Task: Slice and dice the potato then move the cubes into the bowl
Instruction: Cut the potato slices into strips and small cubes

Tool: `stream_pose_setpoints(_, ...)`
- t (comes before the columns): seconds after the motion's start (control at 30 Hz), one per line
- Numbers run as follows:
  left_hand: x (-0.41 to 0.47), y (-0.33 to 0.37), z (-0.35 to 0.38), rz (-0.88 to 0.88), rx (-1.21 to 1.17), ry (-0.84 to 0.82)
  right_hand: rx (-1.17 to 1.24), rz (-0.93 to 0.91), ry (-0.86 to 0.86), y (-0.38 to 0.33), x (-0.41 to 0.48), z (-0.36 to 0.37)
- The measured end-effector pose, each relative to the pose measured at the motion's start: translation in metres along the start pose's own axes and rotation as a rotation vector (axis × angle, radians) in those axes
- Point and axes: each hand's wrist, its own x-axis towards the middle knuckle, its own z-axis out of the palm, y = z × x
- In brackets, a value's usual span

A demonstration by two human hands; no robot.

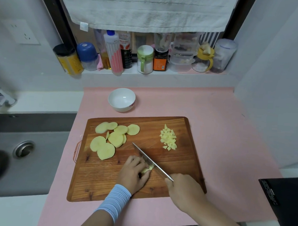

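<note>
Left hand (133, 172): curled over a pale yellow potato piece (149, 169), which is pinned to the cutting board (185, 165) near its front middle; a light blue striped sleeve (114, 201) is worn at the wrist.
Right hand (184, 189): closed round the handle of a knife (149, 160), whose blade is laid diagonally against the held piece, tip pointed far-left.
Potato slices (109, 140): round, peeled, pale yellow discs are spread overlapping on the board's left half.
Potato cubes (168, 139): a small heap of tiny dice is gathered at the board's far right, well apart from the slices.
Bowl (121, 108): white, set upright on the pink mat (229, 133) just beyond the board's far edge; only its glossy white inside is shown.
Windowsill containers (145, 59): jars and bottles are lined up under a hanging towel (146, 10); most contents are too blurred to tell.
Sink (40, 168): grey, left of the mat.
</note>
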Motion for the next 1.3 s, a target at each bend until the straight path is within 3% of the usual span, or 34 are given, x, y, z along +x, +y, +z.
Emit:
stream_pose_setpoints(0.43,-0.005,0.001,0.000,-0.002,0.031,-0.002,0.090,0.005,-0.031,-0.020,0.041,0.011)
stream_pose_setpoints(0.87,-0.007,0.002,-0.004,-0.054,0.032,-0.017,0.013,-0.053,0.024,-0.023,0.025,0.006)
stream_pose_setpoints(1.3,-0.008,0.002,-0.005,-0.048,-0.025,0.015,-0.023,-0.039,-0.045,-0.014,0.006,0.002)
